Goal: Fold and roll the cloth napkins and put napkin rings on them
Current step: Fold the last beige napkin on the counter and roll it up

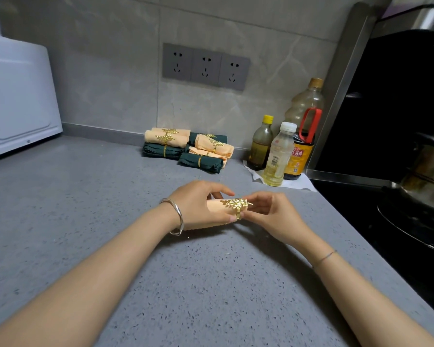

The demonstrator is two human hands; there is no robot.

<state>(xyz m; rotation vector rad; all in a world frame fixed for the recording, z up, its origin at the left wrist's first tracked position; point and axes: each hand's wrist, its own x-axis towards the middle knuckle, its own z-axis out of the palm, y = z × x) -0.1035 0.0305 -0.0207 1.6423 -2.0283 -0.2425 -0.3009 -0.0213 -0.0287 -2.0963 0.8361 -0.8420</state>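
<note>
A rolled peach napkin (217, 209) lies across the grey counter (85, 209) in the middle of the view. My left hand (198, 205) grips the roll from above, its fingers curled round it. A gold leaf-shaped napkin ring (237, 205) sits around the roll's right end. My right hand (268, 214) pinches the ring at that end. Against the back wall lies a pile of several rolled napkins (186, 149), peach and dark green, each with a gold ring.
Three bottles (278, 154) of oil and sauce stand on white paper at the back right, with a larger bottle behind. A black stove with a steel pot (421, 186) fills the right side. A white appliance (18, 96) stands at the back left.
</note>
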